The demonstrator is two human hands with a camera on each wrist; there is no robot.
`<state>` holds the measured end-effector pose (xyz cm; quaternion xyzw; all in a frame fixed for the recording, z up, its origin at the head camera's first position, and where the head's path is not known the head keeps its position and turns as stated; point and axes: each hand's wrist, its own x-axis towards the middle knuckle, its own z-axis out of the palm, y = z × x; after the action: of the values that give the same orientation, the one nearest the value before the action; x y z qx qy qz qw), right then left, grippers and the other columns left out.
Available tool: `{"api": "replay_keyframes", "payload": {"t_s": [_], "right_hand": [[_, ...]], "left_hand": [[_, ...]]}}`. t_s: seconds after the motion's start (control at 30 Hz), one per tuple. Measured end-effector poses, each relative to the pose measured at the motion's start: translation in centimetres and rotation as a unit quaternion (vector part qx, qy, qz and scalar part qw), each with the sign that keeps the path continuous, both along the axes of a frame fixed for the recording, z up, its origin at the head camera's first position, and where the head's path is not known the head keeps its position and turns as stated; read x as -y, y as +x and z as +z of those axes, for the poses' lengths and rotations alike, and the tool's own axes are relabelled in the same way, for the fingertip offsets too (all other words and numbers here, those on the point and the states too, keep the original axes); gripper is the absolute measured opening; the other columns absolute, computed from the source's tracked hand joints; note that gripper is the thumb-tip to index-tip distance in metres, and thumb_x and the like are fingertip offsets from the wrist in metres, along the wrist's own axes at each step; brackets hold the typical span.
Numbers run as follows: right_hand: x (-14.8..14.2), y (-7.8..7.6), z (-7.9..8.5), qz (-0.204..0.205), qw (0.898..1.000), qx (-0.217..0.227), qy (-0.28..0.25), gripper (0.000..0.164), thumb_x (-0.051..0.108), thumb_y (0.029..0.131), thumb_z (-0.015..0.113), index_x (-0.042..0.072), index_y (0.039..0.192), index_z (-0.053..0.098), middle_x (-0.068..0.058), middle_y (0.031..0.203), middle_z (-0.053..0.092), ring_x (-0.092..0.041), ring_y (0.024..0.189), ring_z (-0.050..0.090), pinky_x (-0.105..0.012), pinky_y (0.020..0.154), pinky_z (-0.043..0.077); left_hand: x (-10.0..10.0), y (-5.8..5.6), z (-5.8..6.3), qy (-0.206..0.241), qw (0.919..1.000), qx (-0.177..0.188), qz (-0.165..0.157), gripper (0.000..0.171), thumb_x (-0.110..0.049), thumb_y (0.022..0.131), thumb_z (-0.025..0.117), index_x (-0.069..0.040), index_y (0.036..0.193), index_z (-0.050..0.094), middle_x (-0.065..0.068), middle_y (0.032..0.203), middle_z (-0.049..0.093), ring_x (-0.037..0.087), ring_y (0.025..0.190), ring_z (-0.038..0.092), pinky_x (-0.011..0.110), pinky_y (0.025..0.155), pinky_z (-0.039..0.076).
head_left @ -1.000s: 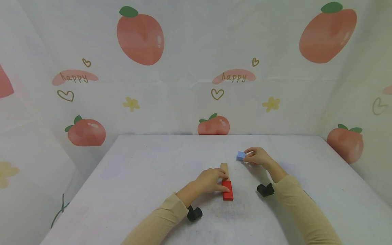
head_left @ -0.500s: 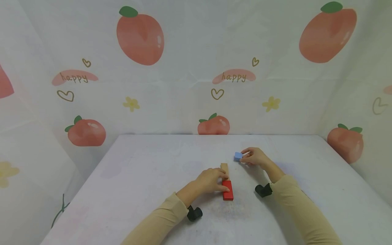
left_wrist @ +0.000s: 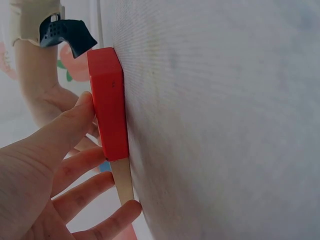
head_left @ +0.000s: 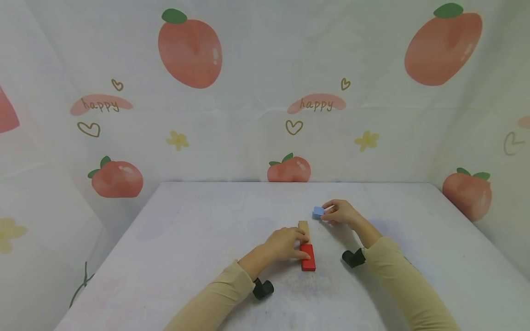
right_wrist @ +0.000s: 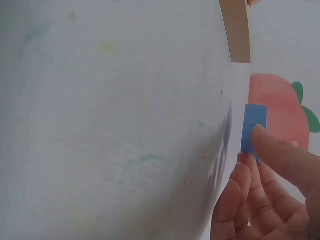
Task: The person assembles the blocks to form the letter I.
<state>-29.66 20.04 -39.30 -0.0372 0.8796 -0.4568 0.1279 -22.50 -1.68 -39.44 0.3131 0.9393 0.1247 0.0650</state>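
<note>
My left hand (head_left: 283, 244) rests over a short row of two blocks, thumb on the red block (head_left: 308, 257) and fingers reaching across the wooden block (head_left: 303, 226). In the left wrist view the red block (left_wrist: 107, 102) meets the bare wooden block (left_wrist: 121, 177) end to end, and the fingers are spread and fairly straight. Beyond the row, to its right, my right hand (head_left: 341, 214) pinches a small blue block (head_left: 318, 212) by its right side. The right wrist view shows the thumb on one face of the blue block (right_wrist: 254, 125), fingertips behind.
A white table (head_left: 198, 230) with a patterned cloth backdrop (head_left: 248, 92) lies under and behind the hands. A black wrist camera (head_left: 263, 288) sits under the left wrist, another black camera (head_left: 353, 258) under the right.
My right hand has carried the blue block leftward, nearer to the far end of the row. The left hand and the two blocks under it have stayed in place.
</note>
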Motion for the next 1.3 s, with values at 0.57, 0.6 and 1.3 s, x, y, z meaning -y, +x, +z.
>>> {"api": "replay_keyframes", "payload": {"t_s": [0.57,0.6,1.3], "right_hand": [[0.8,-0.3,-0.4,-0.005,1.0,0.004,0.02,0.042,0.01,0.083,0.069,-0.006,0.118,0.054,-0.004,0.083,0.061,-0.007,0.063,0.055,-0.02,0.059,0.048],[0.8,-0.3,-0.4,-0.008,1.0,0.005,0.022,0.042,0.011,0.082,0.069,-0.006,0.118,0.054,-0.005,0.083,0.061,-0.007,0.063,0.055,-0.02,0.059,0.048],[1.5,-0.2,-0.4,-0.013,0.999,0.018,0.039,0.043,0.013,0.084,0.068,-0.003,0.121,0.053,-0.009,0.089,0.061,-0.01,0.068,0.054,-0.018,0.061,0.046]], "left_hand": [[0.0,-0.1,-0.3,-0.002,1.0,0.006,0.001,0.046,-0.045,0.08,0.069,-0.021,0.12,0.065,-0.004,0.128,0.059,0.014,0.12,0.054,0.029,0.1,0.045],[0.0,-0.1,-0.3,-0.002,1.0,0.006,0.001,0.046,-0.045,0.08,0.069,-0.021,0.12,0.065,-0.004,0.128,0.059,0.014,0.12,0.055,0.029,0.1,0.045],[0.0,-0.1,-0.2,0.004,1.0,0.004,0.001,0.045,-0.044,0.08,0.07,-0.021,0.118,0.066,-0.003,0.126,0.06,0.015,0.118,0.056,0.029,0.096,0.047]]}}
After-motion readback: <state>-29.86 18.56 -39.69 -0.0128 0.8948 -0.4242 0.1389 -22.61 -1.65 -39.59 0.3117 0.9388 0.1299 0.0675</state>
